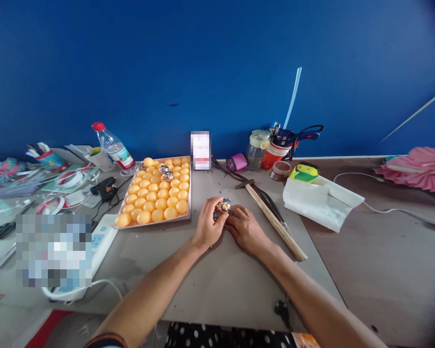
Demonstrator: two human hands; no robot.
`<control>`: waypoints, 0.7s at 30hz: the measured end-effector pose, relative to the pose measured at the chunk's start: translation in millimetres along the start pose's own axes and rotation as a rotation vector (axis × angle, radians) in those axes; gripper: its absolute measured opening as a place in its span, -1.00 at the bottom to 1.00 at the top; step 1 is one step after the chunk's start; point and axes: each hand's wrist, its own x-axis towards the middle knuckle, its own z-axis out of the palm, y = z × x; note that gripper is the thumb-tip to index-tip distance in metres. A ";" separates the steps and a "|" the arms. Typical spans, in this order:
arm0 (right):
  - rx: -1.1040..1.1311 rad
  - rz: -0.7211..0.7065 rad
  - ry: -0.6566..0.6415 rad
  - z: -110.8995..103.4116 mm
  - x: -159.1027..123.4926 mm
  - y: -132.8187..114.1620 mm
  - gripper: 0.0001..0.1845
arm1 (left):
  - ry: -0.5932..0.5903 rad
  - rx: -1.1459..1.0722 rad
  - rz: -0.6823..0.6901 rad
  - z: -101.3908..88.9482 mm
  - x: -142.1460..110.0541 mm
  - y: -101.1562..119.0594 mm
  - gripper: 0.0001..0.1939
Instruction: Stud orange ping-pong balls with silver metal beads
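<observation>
Near the middle of the table, my left hand (pixel 207 223) is closed around a small shiny ball (pixel 224 206) with silver and yellowish patches. Close against it on the right, my right hand (pixel 247 226) has its fingers curled together by the ball's lower side; what the fingertips pinch, if anything, is hidden. To the left lies a shallow box (pixel 189 203) full of orange balls (pixel 159 214) that look like ping-pong balls. On top of them rest a few silver-patterned balls (pixel 167 176).
Behind the hands a phone (pixel 201 151) leans on the blue wall. Right of them lie a hammer (pixel 245 184) and a bundle of thin sticks (pixel 275 222). A water bottle (pixel 118 150), glue gun (pixel 107 187), power strip (pixel 102 241), glass jar (pixel 256 152) and white paper (pixel 317 200) stand or lie around.
</observation>
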 end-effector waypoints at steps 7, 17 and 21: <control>0.015 0.094 0.042 -4.6 0.3 1.3 -0.83 | -0.011 0.006 0.004 1.2 -0.7 -1.3 -0.62; 0.493 0.410 0.394 -11.7 1.2 2.7 -0.91 | -0.031 -0.008 0.005 0.6 -0.1 0.3 -0.62; 0.851 0.635 0.285 -14.7 2.7 -3.1 -0.98 | -0.076 -0.011 0.004 0.8 -1.2 0.5 -0.62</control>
